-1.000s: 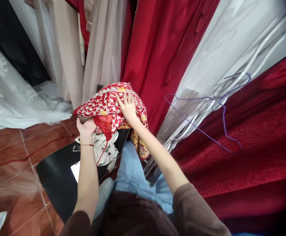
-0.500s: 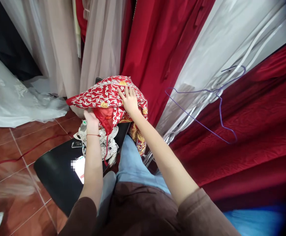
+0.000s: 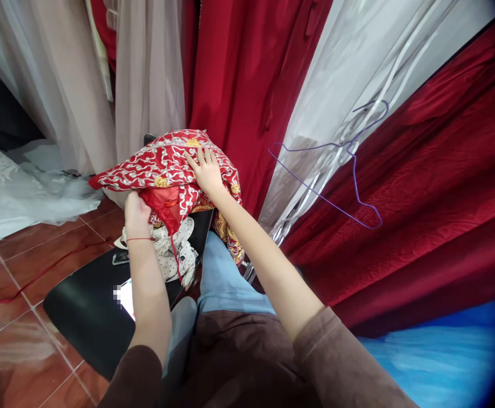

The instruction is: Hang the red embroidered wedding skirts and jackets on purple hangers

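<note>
Our right grip (image 3: 207, 170) lies flat, fingers spread, atop the red cloth (image 3: 149, 164), which tapers leftward past our left grip (image 3: 136, 212). At the cloth's lower edge, whether the left grip pinches, we cannot tell.

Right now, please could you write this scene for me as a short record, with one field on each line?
Right hand: the right hand lies on the red cloth, fingers spread
Left hand: the left hand is at the cloth's lower edge; its grip cannot be told
Cloth: silver and yellow patterning, bunched at the far end of the black seat
Also on seat: dotted fabric; a lit screen, partly behind the left forearm
Right of cloth: purple hanger
</note>
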Action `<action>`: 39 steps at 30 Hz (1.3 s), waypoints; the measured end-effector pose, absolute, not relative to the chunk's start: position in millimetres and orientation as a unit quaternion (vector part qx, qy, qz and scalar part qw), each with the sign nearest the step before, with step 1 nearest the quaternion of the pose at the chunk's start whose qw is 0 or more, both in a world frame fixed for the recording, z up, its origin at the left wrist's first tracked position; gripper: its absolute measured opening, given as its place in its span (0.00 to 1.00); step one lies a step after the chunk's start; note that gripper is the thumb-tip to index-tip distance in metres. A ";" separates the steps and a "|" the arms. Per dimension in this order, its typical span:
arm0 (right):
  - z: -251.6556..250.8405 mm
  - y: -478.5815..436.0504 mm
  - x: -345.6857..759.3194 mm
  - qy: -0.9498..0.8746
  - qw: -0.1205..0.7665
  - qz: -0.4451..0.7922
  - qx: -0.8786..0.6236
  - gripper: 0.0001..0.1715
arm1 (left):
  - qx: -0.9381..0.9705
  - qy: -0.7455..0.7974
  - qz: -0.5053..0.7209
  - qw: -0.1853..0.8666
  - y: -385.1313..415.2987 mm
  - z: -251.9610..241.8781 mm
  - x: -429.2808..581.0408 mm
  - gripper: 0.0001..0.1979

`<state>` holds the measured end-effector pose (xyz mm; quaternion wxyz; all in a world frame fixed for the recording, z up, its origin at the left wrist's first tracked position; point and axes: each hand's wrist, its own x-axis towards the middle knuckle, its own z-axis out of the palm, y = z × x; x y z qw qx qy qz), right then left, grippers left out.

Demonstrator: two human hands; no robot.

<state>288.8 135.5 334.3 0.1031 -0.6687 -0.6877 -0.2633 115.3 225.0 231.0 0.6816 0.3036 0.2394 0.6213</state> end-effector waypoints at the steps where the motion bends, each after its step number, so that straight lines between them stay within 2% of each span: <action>1: 339.8 133.9 289.2 -0.692 0.100 -0.255 -0.668 0.39 | 0.296 0.233 0.627 0.682 220.7 236.9 109.0 0.09; 5: 368.2 128.5 299.6 -0.714 0.103 -0.199 -0.664 0.39 | 0.317 0.190 0.608 0.703 198.4 260.0 86.9 0.09; 9: 386.1 119.5 314.2 -0.729 0.144 -0.132 -0.656 0.35 | 0.360 0.194 0.587 0.699 172.9 278.0 90.8 0.09; 12: 384.7 105.8 322.1 -0.736 0.188 -0.109 -0.641 0.26 | 0.369 0.216 0.625 0.653 153.0 290.6 109.9 0.16; 14: 380.0 92.9 330.2 -0.738 0.251 -0.094 -0.619 0.21 | 0.371 0.220 0.666 0.609 139.2 299.2 124.1 0.21; 20: 356.0 26.2 364.4 -0.632 0.507 -0.087 -0.579 0.26 | 0.447 0.271 0.702 0.484 86.0 319.3 162.0 0.21; 23: 326.6 -26.5 370.0 -0.565 0.562 -0.096 -0.596 0.26 | 0.494 0.272 0.668 0.486 52.1 321.1 186.0 0.22; 29: 261.6 -125.3 390.4 -0.416 0.662 -0.096 -0.617 0.24 | 0.620 0.173 0.564 0.517 -12.5 303.2 237.0 0.24; 33: 257.4 -169.1 425.8 -0.359 0.701 -0.101 -0.607 0.24 | 0.659 0.146 0.497 0.545 -36.3 287.8 263.0 0.20; 39: 261.8 -215.9 456.8 -0.341 0.704 -0.056 -0.621 0.16 | 0.676 0.178 0.404 0.590 -34.8 280.7 280.3 0.23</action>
